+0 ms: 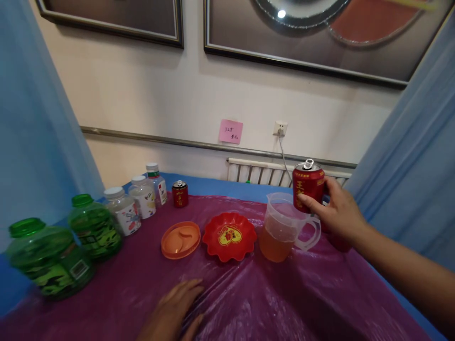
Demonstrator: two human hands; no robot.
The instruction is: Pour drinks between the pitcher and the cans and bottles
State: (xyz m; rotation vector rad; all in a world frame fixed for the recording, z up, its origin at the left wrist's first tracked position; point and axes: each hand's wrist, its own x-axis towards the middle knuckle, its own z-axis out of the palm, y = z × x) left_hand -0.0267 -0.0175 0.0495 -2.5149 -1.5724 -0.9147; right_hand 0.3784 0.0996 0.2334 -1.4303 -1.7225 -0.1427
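Note:
An opened red can (310, 182) is held upright in the air by my right hand (336, 206), whose fingers wrap round its side. Just below and left of the can stands a clear plastic jug (279, 229), partly filled with amber liquid, its handle facing right. My left hand (177, 305) rests palm down on the purple table cover near the front, fingers apart, holding nothing. A red scalloped plate (230, 237) lies left of the jug, and an orange divided dish (181, 240) lies beside that plate.
On the left stand two green jars (50, 258), several white-capped bottles (123, 210) and a smaller red can (180, 194). Another red object (339, 241) is partly hidden behind my right hand. Blue curtains (412, 137) flank the table; a radiator (261, 173) is behind.

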